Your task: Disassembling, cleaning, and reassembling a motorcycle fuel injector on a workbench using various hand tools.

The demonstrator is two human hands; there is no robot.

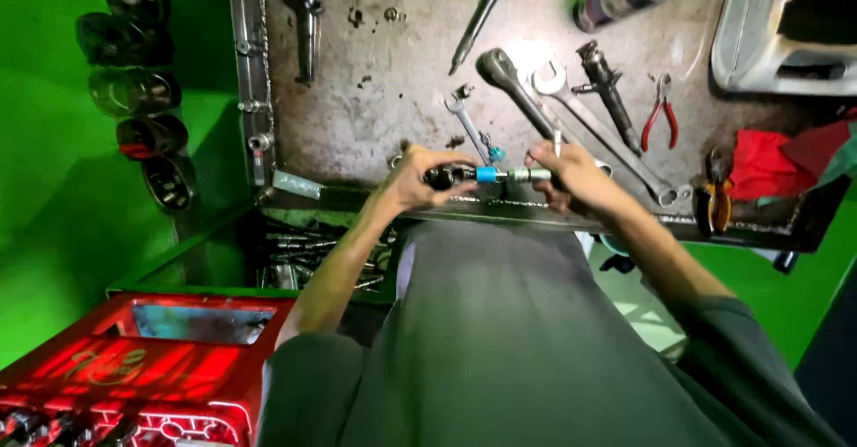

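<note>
The left hand (420,177) and the right hand (567,175) are both closed around a slim injector-like part (489,175), held level between them over the workbench (375,108) front edge. Wrenches (536,99) lie close at 12 o'clock, and bare bench surface is at 10 o'clock.

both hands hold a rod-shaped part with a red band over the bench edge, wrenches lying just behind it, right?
Not quite: the band is blue, not red. The head view shows the left hand and right hand holding the rod-shaped part over the bench edge, with the wrenches lying just behind it.
</note>
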